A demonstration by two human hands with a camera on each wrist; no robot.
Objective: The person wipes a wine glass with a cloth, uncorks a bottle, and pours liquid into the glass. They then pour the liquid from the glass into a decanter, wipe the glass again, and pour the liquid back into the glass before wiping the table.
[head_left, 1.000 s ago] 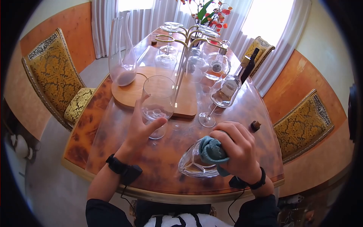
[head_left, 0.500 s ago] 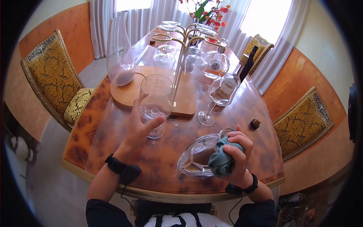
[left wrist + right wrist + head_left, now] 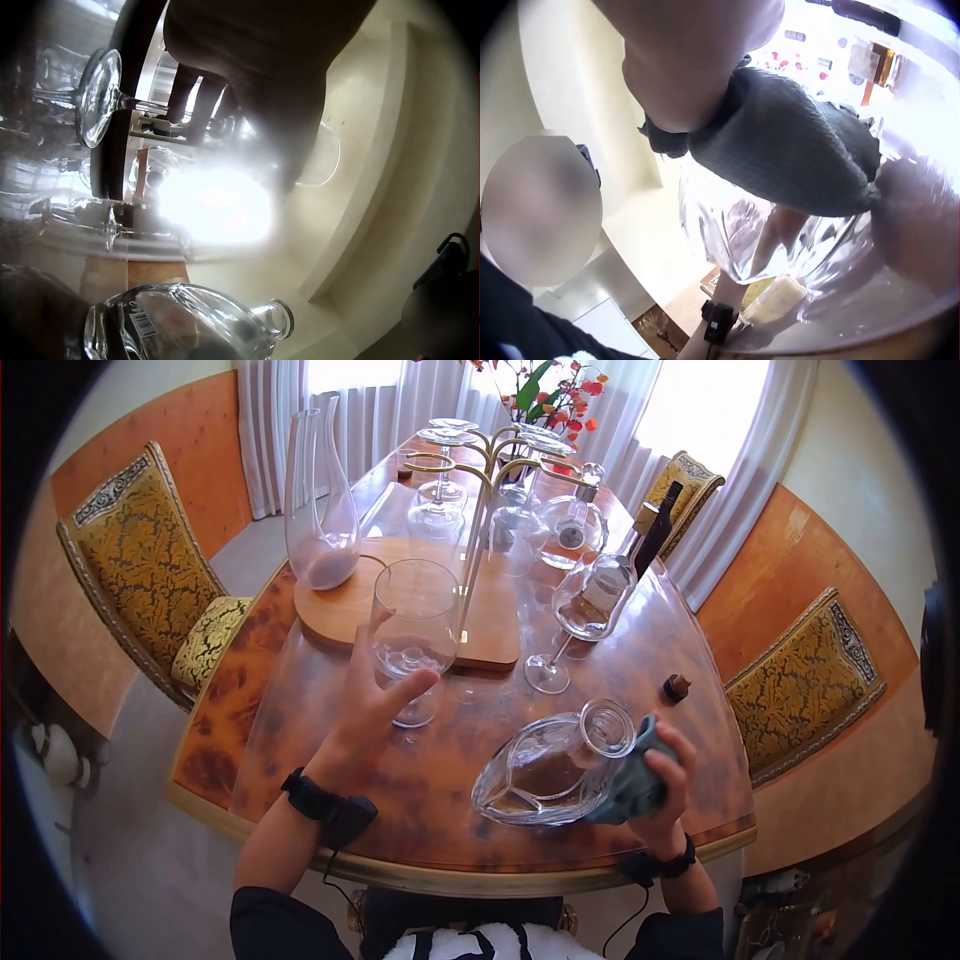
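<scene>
Tall curvy decanter (image 3: 325, 550) on the L of a wooden board (image 3: 345, 610), w/ a brass-colored rack (image 3: 488, 485) & upturned glasses (image 3: 435, 520). Further R on the counter (image 3: 290, 760): clear labelled bottle (image 3: 603, 595), dark bottle (image 3: 658, 532), round stoppered decanter (image 3: 573, 535), small dark stopper (image 3: 676, 688). Red-flowered plant (image 3: 535, 395) at far end; patterned chairs (image 3: 145, 540) either side, pale curtains (image 3: 270, 440) in bkgd.

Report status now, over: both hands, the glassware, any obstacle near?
Left hand around large clear drinking glass. Right hand holding blue-green cloth beside clear faceted glass decanter. Nearby: small dark stopper, beyond right hand.
</scene>
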